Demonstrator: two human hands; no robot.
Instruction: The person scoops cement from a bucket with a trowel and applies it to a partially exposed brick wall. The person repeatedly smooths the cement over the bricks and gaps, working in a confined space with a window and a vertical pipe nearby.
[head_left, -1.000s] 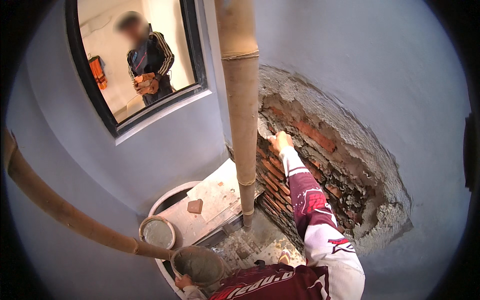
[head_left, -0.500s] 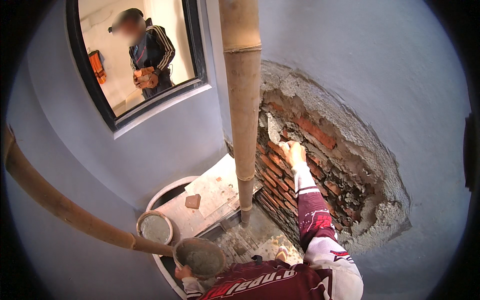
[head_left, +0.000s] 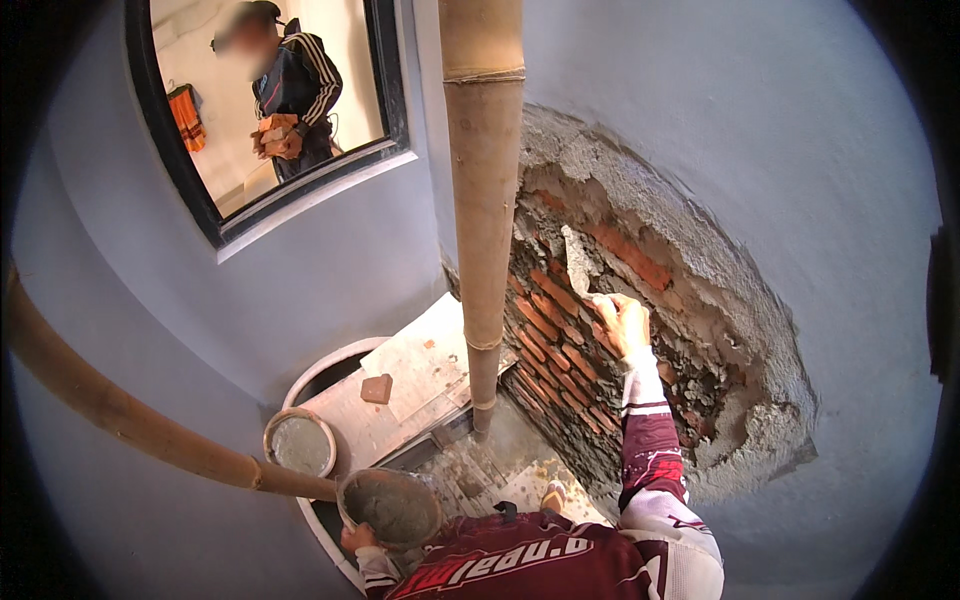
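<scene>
Trowel (head_left: 577, 262) blade is now pressing flat against the exposed brickwork (head_left: 560, 330) inside the broken plaster patch, lower and further right than a second ago, when it was poking near the upper edge of the hole; mortar seems to be getting spread into the joints. The right hand (head_left: 622, 322) is gripping the handle tightly. The left hand (head_left: 356, 538) is holding the mortar pan (head_left: 392, 506) from beneath, fingers closed around its rim. A bamboo pole (head_left: 482, 200) is standing beside the patch.

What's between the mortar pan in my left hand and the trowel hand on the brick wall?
In the head view, the upright bamboo pole stands between the mortar pan and the right hand.
</scene>
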